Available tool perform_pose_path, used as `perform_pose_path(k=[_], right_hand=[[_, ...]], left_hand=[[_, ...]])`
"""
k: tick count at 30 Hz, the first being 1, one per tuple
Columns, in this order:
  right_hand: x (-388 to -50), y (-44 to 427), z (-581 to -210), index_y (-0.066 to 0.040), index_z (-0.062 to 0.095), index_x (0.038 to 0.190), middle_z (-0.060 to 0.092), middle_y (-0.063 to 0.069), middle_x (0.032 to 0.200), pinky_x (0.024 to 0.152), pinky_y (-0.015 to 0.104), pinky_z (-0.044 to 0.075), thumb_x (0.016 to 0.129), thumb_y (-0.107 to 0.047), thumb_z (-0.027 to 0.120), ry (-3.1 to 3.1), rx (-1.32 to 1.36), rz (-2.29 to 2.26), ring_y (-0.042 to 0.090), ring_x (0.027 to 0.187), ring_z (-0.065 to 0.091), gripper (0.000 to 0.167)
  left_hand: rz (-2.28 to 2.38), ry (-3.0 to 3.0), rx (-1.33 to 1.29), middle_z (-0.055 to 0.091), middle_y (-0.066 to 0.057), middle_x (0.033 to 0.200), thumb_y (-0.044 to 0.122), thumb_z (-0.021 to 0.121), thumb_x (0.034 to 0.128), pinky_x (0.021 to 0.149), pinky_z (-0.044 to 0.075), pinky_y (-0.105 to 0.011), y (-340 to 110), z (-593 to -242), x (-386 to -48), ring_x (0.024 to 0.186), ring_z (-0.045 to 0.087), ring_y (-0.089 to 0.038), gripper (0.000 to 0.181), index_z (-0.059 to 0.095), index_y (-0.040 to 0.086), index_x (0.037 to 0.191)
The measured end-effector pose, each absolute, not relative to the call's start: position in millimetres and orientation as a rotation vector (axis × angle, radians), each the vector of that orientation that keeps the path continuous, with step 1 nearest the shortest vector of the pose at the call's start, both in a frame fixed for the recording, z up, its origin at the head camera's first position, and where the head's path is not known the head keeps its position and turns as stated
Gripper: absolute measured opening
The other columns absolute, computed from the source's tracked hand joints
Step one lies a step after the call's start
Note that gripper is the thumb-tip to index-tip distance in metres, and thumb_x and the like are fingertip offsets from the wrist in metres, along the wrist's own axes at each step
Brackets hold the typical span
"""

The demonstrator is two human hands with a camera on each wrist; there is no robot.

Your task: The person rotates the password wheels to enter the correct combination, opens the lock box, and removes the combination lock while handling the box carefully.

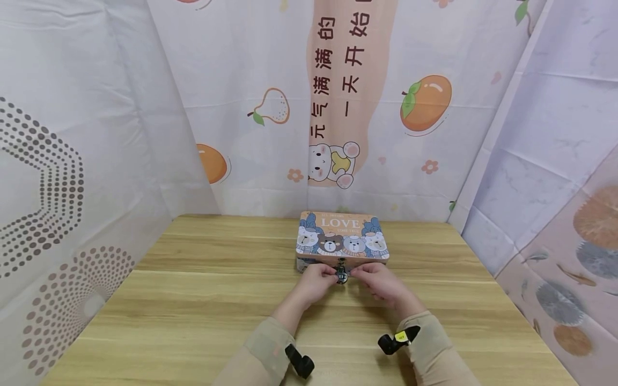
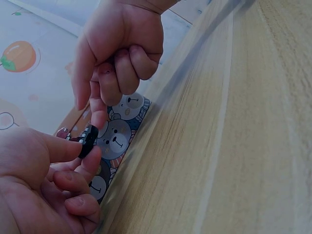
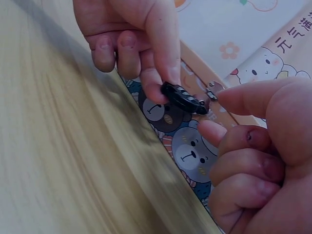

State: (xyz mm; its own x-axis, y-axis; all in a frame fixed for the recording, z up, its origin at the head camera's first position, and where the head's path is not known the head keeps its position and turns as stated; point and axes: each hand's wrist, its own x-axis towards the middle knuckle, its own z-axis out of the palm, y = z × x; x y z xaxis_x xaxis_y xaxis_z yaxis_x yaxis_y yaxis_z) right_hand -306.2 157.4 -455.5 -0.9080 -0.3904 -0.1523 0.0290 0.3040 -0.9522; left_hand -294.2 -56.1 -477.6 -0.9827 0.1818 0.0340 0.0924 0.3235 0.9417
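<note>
Left hand (image 1: 315, 283): fingers pinch the black lock (image 3: 183, 99) at the front of the box (image 1: 354, 225). The box sits closed on the counter (image 1: 217, 279), near its far edge. Right hand (image 1: 383, 281): thumb and forefinger stand narrowly apart beside the lock (contact cannot be told).

Head view: bright, diffuse light, fairly even; back curtain (image 1: 236, 48) pale, side curtain (image 1: 574, 96) at right bluish. Faint, soft-edged shadows on tabletop (image 1: 203, 284), one beside right sleeve (image 1: 436, 351). Lock (image 1: 341, 276) digits too small to read. Both wrist views: dimmer, cool cast, muted contrast; diagonal shadow band across tabletop. Right wrist view: tabletop grain soft, smeared; lock edges clearer.
</note>
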Motion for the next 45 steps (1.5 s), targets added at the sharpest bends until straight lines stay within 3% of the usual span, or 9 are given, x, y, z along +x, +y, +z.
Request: perform_pose_path(k=[24, 45], right_hand=[[-305, 140, -472, 0.001, 0.070, 0.104, 0.040, -0.005, 0.058, 0.041, 0.023, 0.027, 0.100, -0.018, 0.059, 2.258, -0.227, -1.637, 0.009, 0.044, 0.031, 0.022], [-302, 134, -473, 0.004, 0.062, 0.091, 0.036, -0.002, 0.058, 0.043, 0.025, 0.026, 0.100, -0.020, 0.057, 2.227, -0.192, -1.667, 0.011, 0.045, 0.029, 0.026]], left_hand=[[1.747, 2.514, 0.271, 0.069, -0.003, 0.088, 0.006, 0.067, 0.0944, 0.075, 0.050, -0.034, -54, -480, -296, 0.082, 0.060, -0.016, 0.012, 0.071, -0.002, 0.102], [1.729, 2.523, 0.256, 0.068, -0.004, 0.090, 0.007, 0.067, 0.0952, 0.075, 0.049, -0.035, -55, -480, -295, 0.083, 0.059, -0.018, 0.012, 0.071, -0.002, 0.102]])
